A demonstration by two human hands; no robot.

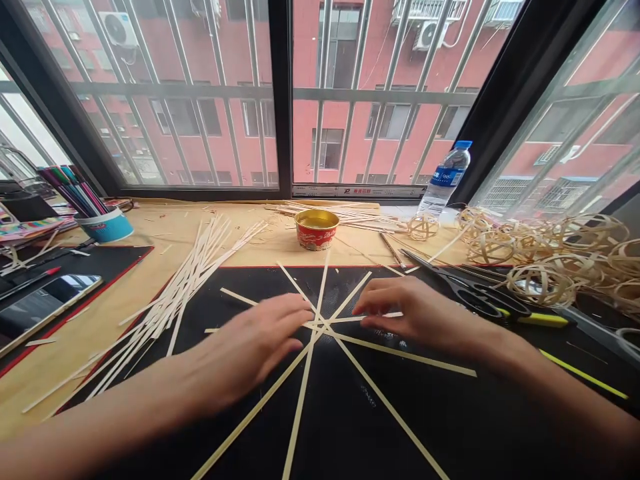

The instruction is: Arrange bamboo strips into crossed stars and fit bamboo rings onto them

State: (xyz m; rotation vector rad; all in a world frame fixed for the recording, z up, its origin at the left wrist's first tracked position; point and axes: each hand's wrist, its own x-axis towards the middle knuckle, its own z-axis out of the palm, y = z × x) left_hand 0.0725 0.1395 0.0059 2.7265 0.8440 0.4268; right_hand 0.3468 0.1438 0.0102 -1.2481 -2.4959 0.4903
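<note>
Several thin bamboo strips (350, 347) lie crossed in a star on a black mat (350, 427). My left hand (255, 347) rests flat beside the crossing point, fingers stretched out and touching the strips. My right hand (415, 313) sits on the other side, fingers curled and pinching a short horizontal strip (385, 316) at the crossing.
A loose bundle of spare strips (185, 287) lies at the left. A red bowl (317, 229) stands behind the mat. Scissors (475, 293) and woven bamboo balls (545, 260) are at the right, a water bottle (447, 177) by the window, a pen cup (103, 223) and phone (43, 307) far left.
</note>
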